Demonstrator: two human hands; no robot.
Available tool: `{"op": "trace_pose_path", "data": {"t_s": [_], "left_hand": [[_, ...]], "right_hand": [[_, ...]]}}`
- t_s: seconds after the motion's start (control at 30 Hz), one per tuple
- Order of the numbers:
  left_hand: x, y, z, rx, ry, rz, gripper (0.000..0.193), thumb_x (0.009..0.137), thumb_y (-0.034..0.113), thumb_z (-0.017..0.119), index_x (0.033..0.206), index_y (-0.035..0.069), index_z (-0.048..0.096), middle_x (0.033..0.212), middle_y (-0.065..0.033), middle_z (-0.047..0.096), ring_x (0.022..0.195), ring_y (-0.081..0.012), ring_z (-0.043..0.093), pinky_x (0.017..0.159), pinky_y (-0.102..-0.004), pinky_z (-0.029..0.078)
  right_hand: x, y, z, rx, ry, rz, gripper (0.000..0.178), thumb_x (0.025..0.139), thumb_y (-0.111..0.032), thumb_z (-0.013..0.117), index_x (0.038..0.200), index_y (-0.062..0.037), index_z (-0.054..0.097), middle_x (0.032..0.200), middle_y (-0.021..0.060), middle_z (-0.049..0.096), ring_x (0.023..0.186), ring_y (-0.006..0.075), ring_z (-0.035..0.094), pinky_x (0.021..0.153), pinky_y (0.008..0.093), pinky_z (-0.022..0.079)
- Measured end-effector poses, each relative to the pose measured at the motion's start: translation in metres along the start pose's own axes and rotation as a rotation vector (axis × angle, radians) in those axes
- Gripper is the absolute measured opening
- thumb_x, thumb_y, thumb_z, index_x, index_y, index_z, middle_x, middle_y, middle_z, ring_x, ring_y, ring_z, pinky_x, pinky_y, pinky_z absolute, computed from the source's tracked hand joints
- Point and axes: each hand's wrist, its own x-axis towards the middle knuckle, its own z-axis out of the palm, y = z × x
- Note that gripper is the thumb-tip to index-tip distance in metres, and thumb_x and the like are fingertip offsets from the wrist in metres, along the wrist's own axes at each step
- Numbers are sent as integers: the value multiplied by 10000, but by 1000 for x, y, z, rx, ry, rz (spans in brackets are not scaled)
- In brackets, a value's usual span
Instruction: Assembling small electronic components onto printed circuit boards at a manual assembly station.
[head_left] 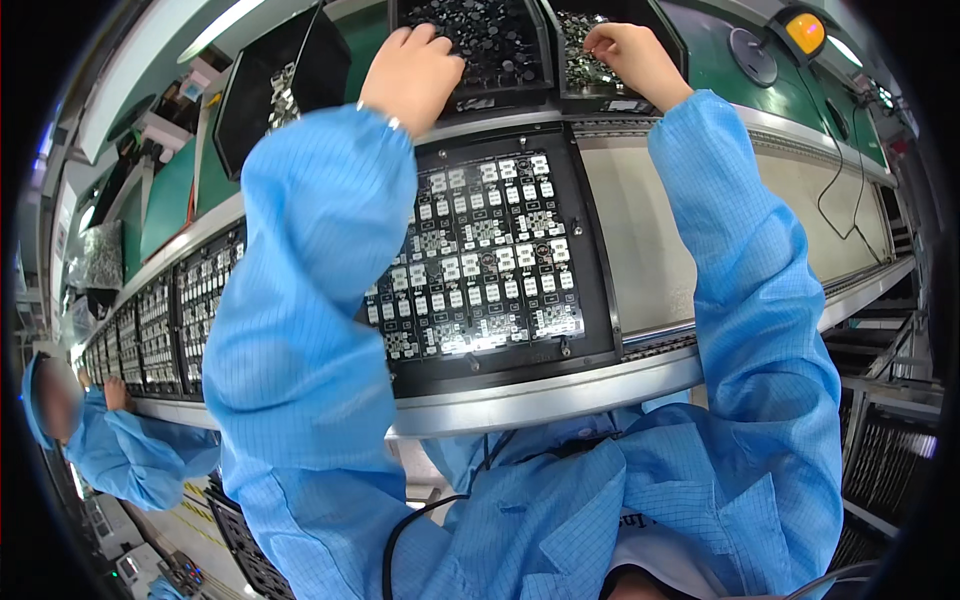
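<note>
My left hand [412,78] is bent over the left edge of a black bin [545,60] of small dark round components [495,40]. Its fingers are curled closed, and their tips are hidden. To the right, my right hand [638,62] pinches thumb and fingers together above a second black bin [672,35] of small silvery parts [580,68]. Whatever lies in that pinch is too small to make out. Below both hands, a black carrier frame [595,250] holds a panel of circuit boards [480,265] with white pads; my left sleeve covers part of it.
More board carriers [155,325] line the conveyor to the left, where a co-worker in a blue sleeve [130,455] has hands at them. Another black bin [335,60] stands left. A metal rail [540,400] edges the near side. An orange lamp [804,38] and cables are far right.
</note>
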Motion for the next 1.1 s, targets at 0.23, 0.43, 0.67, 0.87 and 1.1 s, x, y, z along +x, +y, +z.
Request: {"op": "trace_pose_path", "data": {"t_s": [0.23,0.43,0.67,0.87,1.1], "left_hand": [[26,14,20,13,-328,-57,90,747,94,638,808,122,698,855,-7,660,897,-147,595,851,-286,434],[11,4,31,-37,-32,21,127,740,155,563,691,167,679,741,8,642,862,-162,587,734,-315,421],[29,2,46,30,-203,38,119,740,170,578,694,144,686,738,6,646,882,-166,594,720,-317,433],[34,3,20,-338,-183,-111,97,749,121,565,730,91,655,785,-97,656,777,-274,634,669,-403,495],[41,5,59,-234,-261,-113,150,781,104,521,753,58,661,801,-155,652,811,-310,651,694,-410,527]], "right_hand": [[-33,-50,-37,379,249,97,149,796,-2,602,944,-18,588,779,43,617,718,110,590,647,245,482],[-99,-157,-6,742,-320,-27,160,825,40,581,976,-9,564,902,52,620,856,106,606,759,245,503],[-121,-181,44,737,-583,-14,263,737,79,621,946,2,481,750,73,610,716,160,622,678,271,503],[-120,-183,45,659,-570,38,318,705,69,639,965,-1,471,721,68,604,677,173,615,656,285,498],[-115,-192,43,580,-568,-9,323,701,71,637,968,-6,472,707,74,601,657,183,614,632,293,491]]}}
